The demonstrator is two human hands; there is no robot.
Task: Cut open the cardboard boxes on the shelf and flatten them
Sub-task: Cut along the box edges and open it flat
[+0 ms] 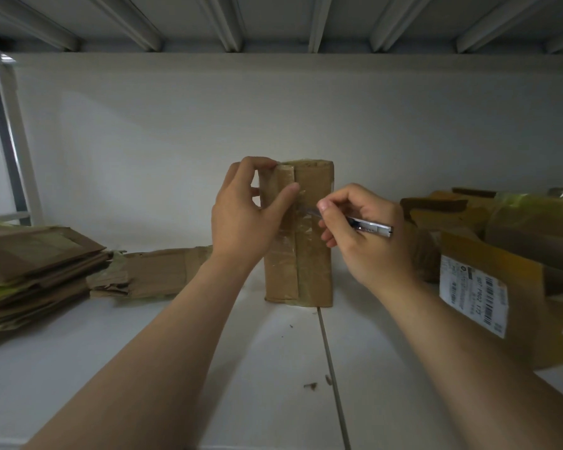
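**Slitting the seam of an upright box.** The left grip clasps the cardboard box at its upper left corner, with the fingers curled over the top edge and the thumb pressed flat on the taped front face. The box stands on end on the shelf, between the two grips. The right grip pinches a slim metal cutter pen-fashion. The blade reaches leftward from the fingertips and appears to meet the clear tape on the vertical centre seam, just right of the left thumb.

The step in hand is judged to be cutting the seam tape; the box is not yet opened. The next move probably calls for drawing the blade down the seam, clear of the thumb, while the left grip braces the box against tipping.

Well left of the left grip lies a stack of flattened cardboard. Just right of the right grip stand uncut boxes.
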